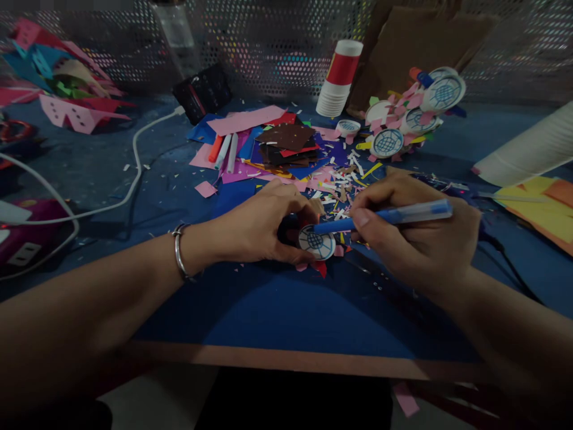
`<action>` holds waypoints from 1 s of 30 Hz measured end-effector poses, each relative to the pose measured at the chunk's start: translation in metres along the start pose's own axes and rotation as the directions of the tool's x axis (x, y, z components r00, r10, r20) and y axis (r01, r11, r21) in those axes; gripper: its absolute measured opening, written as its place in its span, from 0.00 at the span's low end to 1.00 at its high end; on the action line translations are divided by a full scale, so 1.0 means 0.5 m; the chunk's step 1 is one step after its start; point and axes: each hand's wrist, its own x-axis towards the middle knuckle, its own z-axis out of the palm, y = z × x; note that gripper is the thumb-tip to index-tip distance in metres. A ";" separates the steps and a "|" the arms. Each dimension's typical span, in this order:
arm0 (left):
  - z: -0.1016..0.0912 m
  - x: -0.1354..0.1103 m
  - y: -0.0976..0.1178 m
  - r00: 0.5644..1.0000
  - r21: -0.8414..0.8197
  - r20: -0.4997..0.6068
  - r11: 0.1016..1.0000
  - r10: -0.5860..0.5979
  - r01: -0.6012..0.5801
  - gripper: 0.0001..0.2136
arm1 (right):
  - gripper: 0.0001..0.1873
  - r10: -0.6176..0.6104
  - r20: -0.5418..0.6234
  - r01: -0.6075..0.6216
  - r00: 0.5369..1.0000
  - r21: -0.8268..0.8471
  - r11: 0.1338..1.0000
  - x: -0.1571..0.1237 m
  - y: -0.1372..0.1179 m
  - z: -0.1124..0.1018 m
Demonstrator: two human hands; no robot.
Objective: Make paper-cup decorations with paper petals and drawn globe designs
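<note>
Between the thumb and fingers of my left hand (282, 224) is a small white paper cup piece (326, 243), its round face turned up. Blue lines form a grid in the middle of that face, with spokes running to a ring. My right hand (412, 233) grips a blue marker (385, 218) like a pen, its tip at the face's upper edge; whether it touches, I cannot tell. Bits of pink and red paper show just under the piece. Beyond my hands, similar cup pieces (387, 143) with blue grids stand joined in a cluster with pink paper tabs.
Paper scraps (344, 179) litter the table behind my hands, beside stacked coloured paper (286, 137) and several markers (224, 152). A cup stack (339, 77) stands at the back. A phone (202, 92) trails a white cable (136, 143). More white cups (532, 146) lie at right.
</note>
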 end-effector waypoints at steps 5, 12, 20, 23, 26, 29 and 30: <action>0.000 0.000 0.000 1.000 -0.001 0.002 1.000 0.004 -0.004 0.25 | 0.10 0.013 -0.013 -0.012 1.000 0.021 1.000 -0.002 0.001 -0.003; 0.000 0.001 0.004 1.000 -0.005 -0.003 1.000 -0.006 0.006 0.23 | 0.10 0.004 -0.014 -0.004 1.000 0.006 1.000 0.001 0.001 -0.002; 0.001 0.001 0.000 1.000 -0.021 0.006 1.000 0.005 -0.005 0.24 | 0.09 -0.009 -0.031 0.007 0.999 -0.055 0.998 -0.001 0.003 -0.006; 0.002 0.001 0.001 1.000 -0.019 0.006 1.000 0.006 -0.005 0.24 | 0.09 -0.012 -0.026 0.010 1.000 -0.071 0.997 -0.002 0.005 -0.009; 0.002 0.001 0.002 1.000 -0.023 0.003 1.000 0.011 -0.011 0.25 | 0.09 0.004 -0.017 -0.005 1.000 -0.072 0.997 -0.001 0.005 -0.011; 0.001 0.001 0.002 1.000 -0.023 0.006 1.000 0.004 -0.004 0.23 | 0.09 0.003 -0.026 -0.005 1.000 -0.078 0.997 -0.002 0.006 -0.011; 0.001 0.001 0.001 1.000 -0.020 0.005 1.000 0.003 -0.003 0.22 | 0.09 0.000 -0.026 -0.002 1.000 -0.083 0.997 -0.003 0.006 -0.011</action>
